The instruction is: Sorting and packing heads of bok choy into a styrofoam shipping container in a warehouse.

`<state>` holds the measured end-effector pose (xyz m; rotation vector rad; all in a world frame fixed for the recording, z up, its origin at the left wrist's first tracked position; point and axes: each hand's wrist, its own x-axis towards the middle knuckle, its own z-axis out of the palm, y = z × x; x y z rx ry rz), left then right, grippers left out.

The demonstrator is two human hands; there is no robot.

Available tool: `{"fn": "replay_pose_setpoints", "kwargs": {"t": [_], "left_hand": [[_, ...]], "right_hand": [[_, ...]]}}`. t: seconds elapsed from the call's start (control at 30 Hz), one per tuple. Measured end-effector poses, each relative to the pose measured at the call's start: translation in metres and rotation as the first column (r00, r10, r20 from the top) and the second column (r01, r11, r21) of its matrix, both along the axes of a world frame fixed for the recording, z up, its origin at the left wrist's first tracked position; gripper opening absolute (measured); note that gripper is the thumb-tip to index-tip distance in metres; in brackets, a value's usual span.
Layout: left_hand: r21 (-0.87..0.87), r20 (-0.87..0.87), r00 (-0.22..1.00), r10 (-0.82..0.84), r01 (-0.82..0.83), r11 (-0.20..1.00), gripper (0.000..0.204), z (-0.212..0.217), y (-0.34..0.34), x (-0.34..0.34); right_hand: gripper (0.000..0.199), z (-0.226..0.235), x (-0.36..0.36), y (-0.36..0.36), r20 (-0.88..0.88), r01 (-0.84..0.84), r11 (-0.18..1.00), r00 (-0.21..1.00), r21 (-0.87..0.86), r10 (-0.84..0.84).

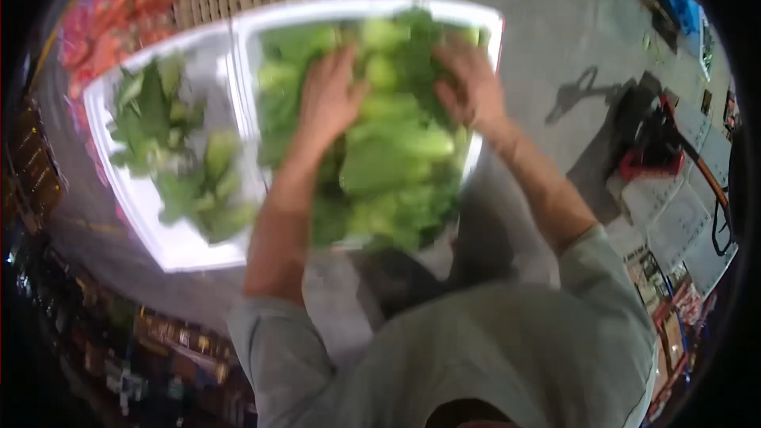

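Two white trays sit side by side, both holding leafy greens. The right tray is heaped with pale green heads of lettuce, too blurred and too piled to count; the long heads that can be made out lie mostly crosswise, their long axis running left to right. The left tray carries a looser scatter of darker leaves pointing every way. Two hands work in the right tray: the left hand presses down on the pile, fingers spread, and the right hand lies on its far right side, fingers curled into the leaves. Whether either grip is clamped on a head I cannot tell. Beyond the trays lies a grey floor.
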<state>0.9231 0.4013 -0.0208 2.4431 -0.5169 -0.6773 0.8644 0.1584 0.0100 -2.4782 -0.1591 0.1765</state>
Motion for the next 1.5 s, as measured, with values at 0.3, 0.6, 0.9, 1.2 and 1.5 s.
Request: {"fn": "replay_pose_setpoints", "kwargs": {"t": [0.3,0.6,0.9,1.2,1.5], "left_hand": [[-0.229,0.042,0.953,0.301,-0.284,0.931,0.036,0.054,0.044,-0.026],[-0.246,0.215,0.941,0.263,-0.208,0.947,0.035,0.059,0.026,-0.020],[0.011,0.236,0.962,0.138,-0.145,0.989,0.048,-0.012,0.037,-0.044],[-0.079,0.267,0.949,0.171,-0.155,0.985,0.038,-0.014,0.040,-0.050],[-0.123,0.326,0.926,0.190,-0.158,0.980,0.046,-0.012,0.040,-0.047]], "right_hand": [[0.069,0.040,-0.093,0.037,-0.224,-0.147,0.988,0.965,-0.048,0.133],[0.071,0.028,-0.065,0.018,-0.289,-0.267,0.962,0.927,-0.063,0.238],[0.059,0.054,-0.038,0.020,-0.639,0.253,0.891,0.768,0.378,0.053],[0.055,0.009,0.088,0.112,0.155,-0.294,0.956,0.943,-0.018,0.294],[0.047,-0.042,0.096,0.122,0.154,-0.326,0.853,0.896,-0.407,0.416]]}}
